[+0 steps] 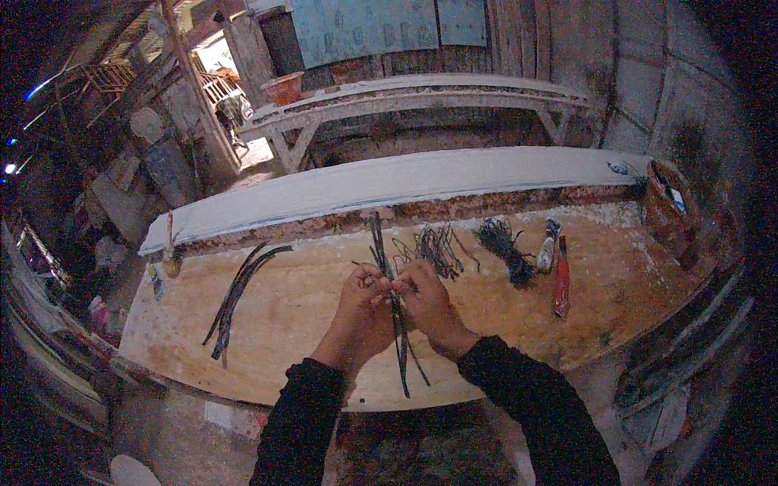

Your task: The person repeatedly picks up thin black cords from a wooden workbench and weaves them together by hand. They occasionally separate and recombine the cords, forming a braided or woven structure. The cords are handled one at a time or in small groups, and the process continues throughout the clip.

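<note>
A thin bundle of long black strips (378, 240) runs upright between my hands over the middle of the wooden tabletop (308, 332). From its left side my left hand (362, 304) closes on it, fingertips pinched at the bundle's middle. My right hand (429, 301) grips the same spot from the right, its thumb and fingertips meeting the left ones. Loose strip ends spread out below my hands. Whether a finer tie lies between the fingertips is too small to tell. Another bundle of black strips (238, 293) lies to the left.
Right of my hands lie a tangle of thin dark cord (438, 249), a thicker dark bunch (506, 249), a small whitish-and-dark object (548, 247) and a red-handled tool (562, 279). A pale board (405, 178) borders the far side. Behind it are a bench (421, 91) and an orange pot (284, 88).
</note>
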The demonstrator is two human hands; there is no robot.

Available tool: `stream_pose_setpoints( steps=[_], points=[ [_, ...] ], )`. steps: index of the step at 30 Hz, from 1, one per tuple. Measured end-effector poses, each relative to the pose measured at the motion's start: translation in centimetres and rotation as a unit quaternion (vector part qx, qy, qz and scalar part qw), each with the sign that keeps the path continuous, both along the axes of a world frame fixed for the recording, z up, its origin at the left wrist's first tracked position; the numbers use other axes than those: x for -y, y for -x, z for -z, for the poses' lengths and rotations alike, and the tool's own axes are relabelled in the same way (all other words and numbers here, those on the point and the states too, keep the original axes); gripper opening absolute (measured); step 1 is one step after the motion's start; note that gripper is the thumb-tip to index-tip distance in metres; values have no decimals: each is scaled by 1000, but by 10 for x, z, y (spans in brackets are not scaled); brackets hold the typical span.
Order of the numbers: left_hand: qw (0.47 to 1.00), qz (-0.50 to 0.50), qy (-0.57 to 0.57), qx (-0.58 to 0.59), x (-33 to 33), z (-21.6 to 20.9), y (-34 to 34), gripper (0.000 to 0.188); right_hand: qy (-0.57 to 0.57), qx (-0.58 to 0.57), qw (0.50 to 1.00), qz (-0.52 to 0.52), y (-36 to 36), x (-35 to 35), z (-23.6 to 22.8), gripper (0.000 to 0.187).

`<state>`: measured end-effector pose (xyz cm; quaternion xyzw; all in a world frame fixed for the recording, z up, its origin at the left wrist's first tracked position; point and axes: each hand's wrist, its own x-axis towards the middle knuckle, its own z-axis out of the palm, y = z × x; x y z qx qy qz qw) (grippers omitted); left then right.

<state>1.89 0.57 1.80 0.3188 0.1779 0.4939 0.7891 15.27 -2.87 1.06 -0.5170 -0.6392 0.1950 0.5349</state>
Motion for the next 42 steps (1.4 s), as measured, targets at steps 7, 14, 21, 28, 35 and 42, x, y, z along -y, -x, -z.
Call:
stream_pose_setpoints(
  steps=[7,14,21,28,35,42],
  points=[
    [988,145,13,43,22,-43,11,10,-186,158,968,-51,-7,1,-6,13],
    [987,145,19,74,15,-30,12,7,-113,56,975,-184,-6,18,-30,19],
    [996,84,5,-9,-7,-6,10,13,-131,116,980,-98,-15,13,-17,18],
    [993,-30,26,-114,4,-22,7,17,-94,90,988,-85,-10,9,-15,23],
    [912,-150,-247,-291,-12,5,7,25,2,-31,999,-41,-6,-1,-4,14],
    [956,-131,-166,-204,4,-7,0,37,51,-200,977,-52,-4,-15,17,15]
  ],
)
